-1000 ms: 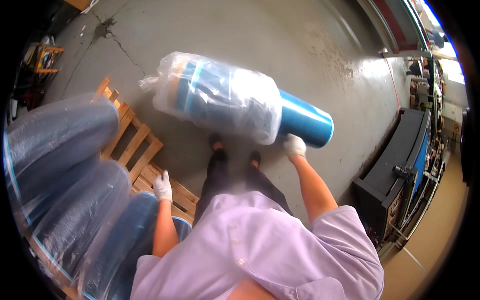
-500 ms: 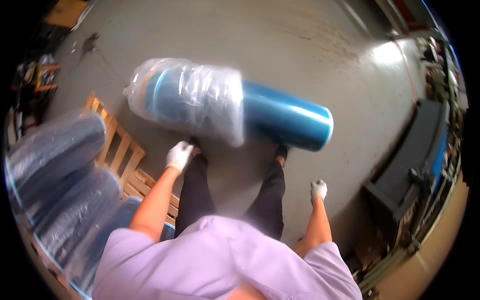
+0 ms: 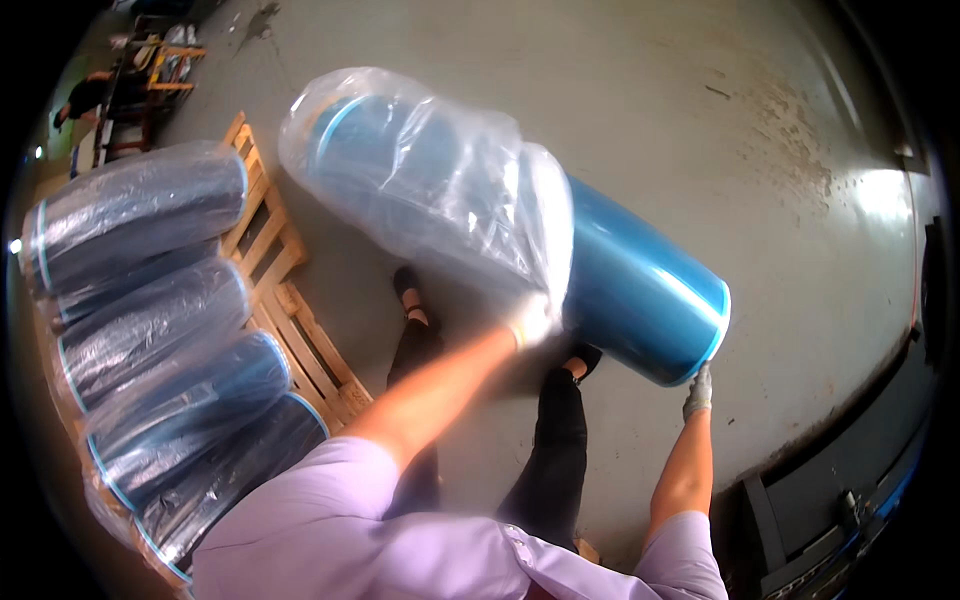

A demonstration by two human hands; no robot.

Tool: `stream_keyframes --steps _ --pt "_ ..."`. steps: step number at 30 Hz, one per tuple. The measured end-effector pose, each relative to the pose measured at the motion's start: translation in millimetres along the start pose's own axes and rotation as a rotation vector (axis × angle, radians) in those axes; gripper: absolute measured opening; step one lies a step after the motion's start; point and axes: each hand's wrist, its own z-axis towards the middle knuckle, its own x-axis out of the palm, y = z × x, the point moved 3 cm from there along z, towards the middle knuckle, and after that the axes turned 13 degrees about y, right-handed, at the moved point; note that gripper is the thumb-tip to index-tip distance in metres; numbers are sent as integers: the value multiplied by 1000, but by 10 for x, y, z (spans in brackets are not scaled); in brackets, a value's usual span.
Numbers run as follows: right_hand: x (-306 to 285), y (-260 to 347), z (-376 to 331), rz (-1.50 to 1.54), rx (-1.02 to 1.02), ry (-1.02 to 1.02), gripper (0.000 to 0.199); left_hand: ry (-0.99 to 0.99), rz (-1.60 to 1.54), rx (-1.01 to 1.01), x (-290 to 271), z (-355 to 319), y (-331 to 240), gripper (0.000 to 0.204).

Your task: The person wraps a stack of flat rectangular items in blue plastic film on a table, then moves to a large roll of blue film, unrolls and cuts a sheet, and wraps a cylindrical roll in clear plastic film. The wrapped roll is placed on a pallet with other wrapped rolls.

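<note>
A large blue film roll (image 3: 650,275) lies slantwise on the floor in front of me. A clear plastic bag (image 3: 450,190) is around its left part, bunched where it ends near the middle; the right part is bare. My left hand (image 3: 532,318), in a white glove and smeared by motion, is closed on the bag's near edge, its fingers partly hidden. At the roll's bare right end, my right hand (image 3: 698,392), also gloved, has its fingers at the lower rim. The hand's hold is partly hidden behind the rim.
Several plastic-wrapped blue rolls (image 3: 150,320) lie side by side at the left, by a wooden pallet (image 3: 305,335). A dark long machine or bench (image 3: 830,500) stands at lower right. Another person (image 3: 88,95) and a cluttered rack (image 3: 170,65) are at far left.
My left hand has moved right to the bag's edge, and my right hand has reached up to the roll's end. In view, the roll now slants more steeply; the view has shifted too.
</note>
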Motion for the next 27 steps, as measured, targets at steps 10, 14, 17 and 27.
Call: stream_keyframes --steps 10,14,17,27 --pt "451 658 -1019 285 -169 407 81 97 -430 130 -525 -937 -87 25" --pt "950 1014 -2735 297 -233 256 67 73 -531 210 -903 -1688 36 29" --pt "1290 1358 -3854 250 -356 192 61 66 -636 367 -1644 -2422 192 29" --pt "4034 3269 -7105 30 -961 512 45 -237 -1195 609 -4229 -3806 1369 27"
